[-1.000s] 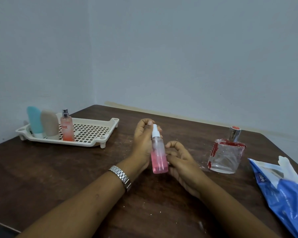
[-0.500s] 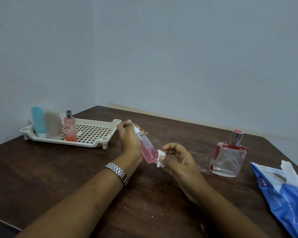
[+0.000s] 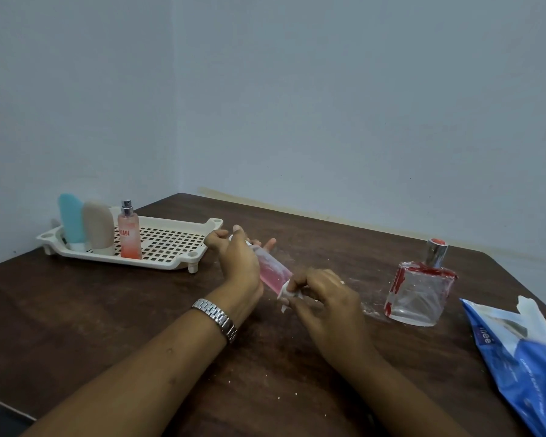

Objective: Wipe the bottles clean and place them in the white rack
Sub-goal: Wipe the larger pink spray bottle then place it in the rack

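Your right hand [image 3: 325, 298] pinches a white wipe [image 3: 289, 291] against the pink bottle [image 3: 273, 272]'s lower end | your left hand [image 3: 240, 263] grips that bottle, tilted, cap up-left, between both hands | the white rack [image 3: 171, 244] stands beyond, left, well apart.

Worn: silver metal wristwatch band [image 3: 216, 318] on left wrist, flat rectangular links, polished, snug fit. Forearms bare to lower frame edge. Both the left hand [image 3: 240, 263] and right hand [image 3: 325, 298] bare.
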